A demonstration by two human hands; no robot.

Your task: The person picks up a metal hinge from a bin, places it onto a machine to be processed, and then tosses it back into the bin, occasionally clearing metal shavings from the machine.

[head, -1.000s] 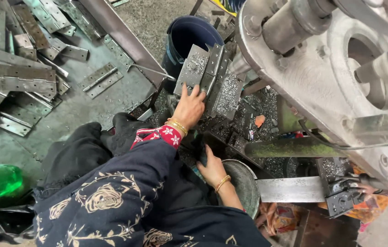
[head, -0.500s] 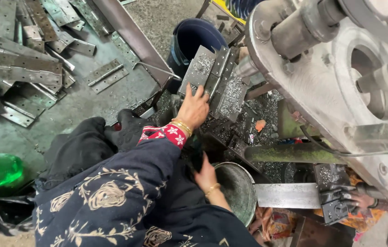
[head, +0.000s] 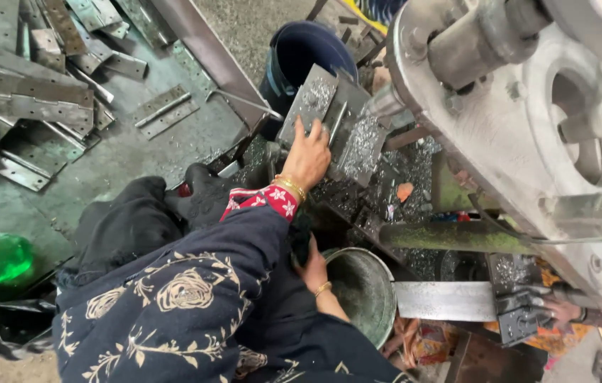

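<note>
- The grey metal plate (head: pixel 313 106) leans tilted at the machine's foot, at 12 o'clock from the person's body; its upper edge touches the rim of the dark blue bucket (head: pixel 299 51).
- The left hand (head: pixel 308 157) lies on the plate's lower edge, fingers spread and pressed flat; whether they curl around the edge I cannot tell.
- The right hand (head: pixel 313 268) is half hidden under the dark sleeve, beside the round metal bowl (head: pixel 362 292); its grip I cannot tell.
- At 3 o'clock the big grey machine (head: pixel 521 120) crowds close.
- At 10 o'clock, loose hinge plates (head: pixel 28 106) lie on the green floor (head: pixel 124 152), which has more open room.
</note>
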